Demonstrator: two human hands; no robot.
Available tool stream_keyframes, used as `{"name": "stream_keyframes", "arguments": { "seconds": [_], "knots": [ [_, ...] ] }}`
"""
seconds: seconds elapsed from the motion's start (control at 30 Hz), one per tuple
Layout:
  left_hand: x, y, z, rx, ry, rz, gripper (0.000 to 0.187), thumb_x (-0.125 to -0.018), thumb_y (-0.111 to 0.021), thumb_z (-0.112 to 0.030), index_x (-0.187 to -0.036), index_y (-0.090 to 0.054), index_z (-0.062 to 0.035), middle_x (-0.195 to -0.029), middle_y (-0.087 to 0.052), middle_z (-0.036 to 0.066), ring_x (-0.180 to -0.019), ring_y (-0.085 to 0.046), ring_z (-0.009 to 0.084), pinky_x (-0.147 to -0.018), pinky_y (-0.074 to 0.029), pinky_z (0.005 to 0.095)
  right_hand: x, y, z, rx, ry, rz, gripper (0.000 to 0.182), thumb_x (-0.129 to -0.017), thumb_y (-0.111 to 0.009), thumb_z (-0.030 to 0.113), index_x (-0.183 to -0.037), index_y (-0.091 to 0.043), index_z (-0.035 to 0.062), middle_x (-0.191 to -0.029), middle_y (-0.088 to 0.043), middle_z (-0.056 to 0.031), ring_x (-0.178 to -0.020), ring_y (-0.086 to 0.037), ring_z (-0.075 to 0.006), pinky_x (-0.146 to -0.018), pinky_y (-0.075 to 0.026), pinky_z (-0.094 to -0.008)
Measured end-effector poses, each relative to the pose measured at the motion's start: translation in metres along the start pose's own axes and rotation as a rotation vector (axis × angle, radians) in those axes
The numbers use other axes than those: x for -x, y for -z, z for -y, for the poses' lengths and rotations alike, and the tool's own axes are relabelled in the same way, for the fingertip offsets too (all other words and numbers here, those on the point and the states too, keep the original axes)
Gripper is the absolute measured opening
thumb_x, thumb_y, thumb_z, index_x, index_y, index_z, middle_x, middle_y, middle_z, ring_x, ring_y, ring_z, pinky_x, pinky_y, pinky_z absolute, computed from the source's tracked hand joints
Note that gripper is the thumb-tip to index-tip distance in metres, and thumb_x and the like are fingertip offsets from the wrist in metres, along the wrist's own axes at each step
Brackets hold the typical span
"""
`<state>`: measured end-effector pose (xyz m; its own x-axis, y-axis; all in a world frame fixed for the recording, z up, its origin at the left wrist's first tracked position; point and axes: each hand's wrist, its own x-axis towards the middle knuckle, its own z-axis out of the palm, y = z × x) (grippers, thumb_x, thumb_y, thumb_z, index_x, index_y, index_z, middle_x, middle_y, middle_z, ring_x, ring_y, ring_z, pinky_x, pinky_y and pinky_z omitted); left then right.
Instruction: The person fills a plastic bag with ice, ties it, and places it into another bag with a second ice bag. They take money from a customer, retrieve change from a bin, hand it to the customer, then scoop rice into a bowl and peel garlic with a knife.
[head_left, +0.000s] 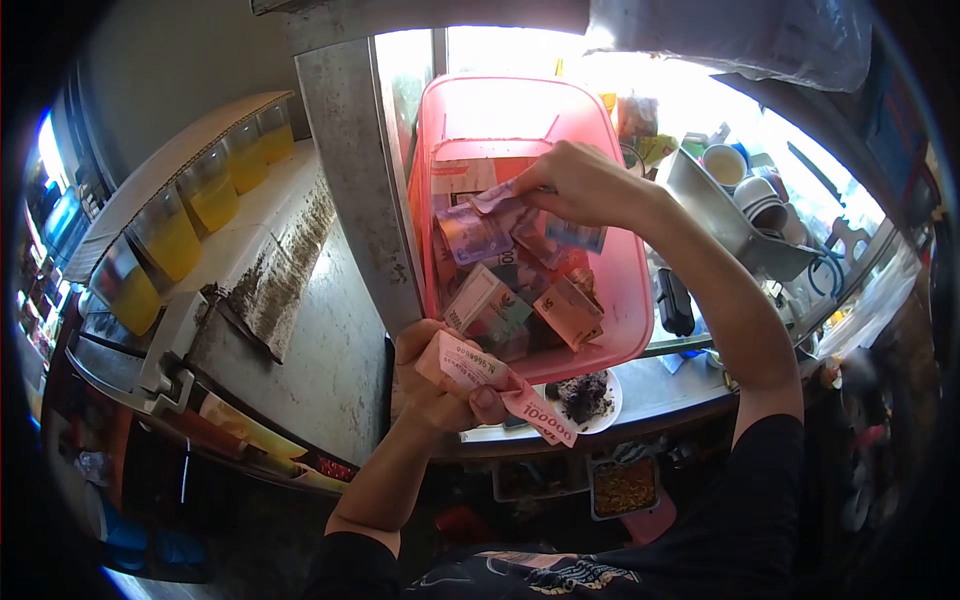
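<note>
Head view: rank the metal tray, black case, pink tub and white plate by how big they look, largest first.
1. Pink tub
2. Metal tray
3. White plate, partly hidden
4. Black case

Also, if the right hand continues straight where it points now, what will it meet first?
Probably the purple banknote just past the fingertips of the right hand, inside the pink basket; the height between them is hard to judge from this view.
</note>
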<state>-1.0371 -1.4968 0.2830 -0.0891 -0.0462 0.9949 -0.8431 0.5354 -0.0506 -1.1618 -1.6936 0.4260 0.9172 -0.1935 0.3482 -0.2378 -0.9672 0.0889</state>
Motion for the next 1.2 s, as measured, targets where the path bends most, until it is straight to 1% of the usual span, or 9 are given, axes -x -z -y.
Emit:
{"name": "stream_keyframes", "arguments": {
  "seconds": [0.13,0.23,0.33,0.4,0.5,0.67,0.97,1.1,1.2],
  "knots": [
    [-0.009,-0.002,-0.003,0.036,-0.044,-0.015,0.028,-0.086,-0.048,-0.025,-0.072,-0.067,-0.01,-0.08,-0.064,0.006,-0.09,-0.052,0.0256,-0.074,-0.046,0.0349,-0.008,0.006,-0.006,-0.185,-0.011,-0.068,0.023,-0.071,-0.072,0.023,-0.081,-0.067,0.0026,-0.066,-0.061,-0.0128,-0.063,-0.062,-0.0215,-0.064,-0.048,-0.0331],
    [-0.008,-0.004,-0.005,0.056,0.061,-0.042,0.029,-0.086,-0.046,-0.025,-0.071,-0.065,-0.0115,-0.074,-0.063,0.005,-0.087,-0.053,0.0265,-0.069,-0.046,0.0353,-0.012,0.016,0.001,-0.133,-0.168,0.004,0.032,-0.072,-0.07,0.031,-0.083,-0.068,0.0009,-0.074,-0.063,-0.0173,-0.07,-0.061,-0.029,-0.067,-0.048,-0.0373],
    [0.001,-0.005,0.001,-0.054,-0.005,-0.059,0.029,-0.087,-0.045,-0.026,-0.07,-0.066,-0.0118,-0.07,-0.063,0.004,-0.086,-0.053,0.0262,-0.069,-0.046,0.0344,-0.015,0.009,-0.001,-0.345,-0.252,-0.095,0.036,-0.072,-0.073,0.035,-0.078,-0.066,-0.0005,-0.068,-0.062,-0.0156,-0.063,-0.06,-0.025,-0.061,-0.047,-0.0362],
    [0.002,-0.004,0.002,-0.027,-0.032,-0.061,0.031,-0.087,-0.045,-0.026,-0.068,-0.064,-0.0122,-0.07,-0.063,0.004,-0.086,-0.053,0.026,-0.069,-0.047,0.0345,-0.017,0.008,-0.001,-0.382,-0.279,-0.29,0.042,-0.075,-0.072,0.04,-0.075,-0.063,-0.0014,-0.064,-0.059,-0.0075,-0.056,-0.051,-0.0116,-0.055,-0.043,-0.0304],
    [-0.007,0.005,-0.004,0.108,0.107,0.125,0.021,-0.074,-0.049,-0.023,-0.093,-0.057,-0.021,-0.092,-0.063,0.001,-0.075,-0.056,0.0207,-0.072,-0.045,0.0344,-0.018,0.014,-0.002,-0.385,-0.238,-0.431,0.041,-0.079,-0.068,0.041,-0.077,-0.064,-0.0006,-0.063,-0.06,-0.0061,-0.057,-0.053,-0.0112,-0.056,-0.044,-0.029],
    [0.005,-0.004,0.003,-0.075,-0.033,-0.051,0.014,-0.075,-0.05,-0.023,-0.088,-0.056,-0.0217,-0.086,-0.061,0.002,-0.081,-0.054,0.0239,-0.071,-0.045,0.0348,-0.011,0.035,0.008,-0.564,-0.352,-0.473,0.036,-0.081,-0.065,0.033,-0.088,-0.065,-0.0018,-0.071,-0.063,-0.0072,-0.064,-0.059,-0.0122,-0.061,-0.048,-0.0283],
    [-0.002,-0.002,-0.001,0.0,0.051,-0.033,0.006,-0.075,-0.052,-0.022,-0.08,-0.055,-0.0201,-0.078,-0.057,0.004,-0.079,-0.052,0.0257,-0.068,-0.045,0.0328,0.013,0.035,-0.007,-0.922,-0.33,-0.246,0.027,-0.086,-0.06,0.025,-0.104,-0.061,0.0064,-0.087,-0.065,-0.006,-0.076,-0.058,-0.0109,-0.072,-0.048,-0.0256],
    [0.004,-0.001,-0.004,0.058,0.116,-0.041,0.038,-0.089,-0.048,-0.037,-0.071,-0.065,-0.0084,-0.084,-0.061,0.006,-0.092,-0.049,0.0254,-0.078,-0.042,0.0374,0.017,0.026,0.034,-0.651,-0.21,-0.111,0.021,-0.083,-0.06,0.019,-0.099,-0.062,0.0049,-0.076,-0.063,-0.0042,-0.068,-0.057,-0.0101,-0.065,-0.048,-0.0267],
    [0.021,0.002,-0.003,0.117,0.271,0.008,0.041,-0.09,-0.046,-0.041,-0.075,-0.065,-0.0073,-0.083,-0.06,0.005,-0.093,-0.049,0.0248,-0.081,-0.041,0.0381,0.02,0.005,0.04,-0.361,-0.164,0.093,0.026,-0.082,-0.062,0.024,-0.095,-0.064,0.002,-0.07,-0.064,-0.0087,-0.063,-0.06,-0.0154,-0.062,-0.049,-0.0287]
  ]
}}
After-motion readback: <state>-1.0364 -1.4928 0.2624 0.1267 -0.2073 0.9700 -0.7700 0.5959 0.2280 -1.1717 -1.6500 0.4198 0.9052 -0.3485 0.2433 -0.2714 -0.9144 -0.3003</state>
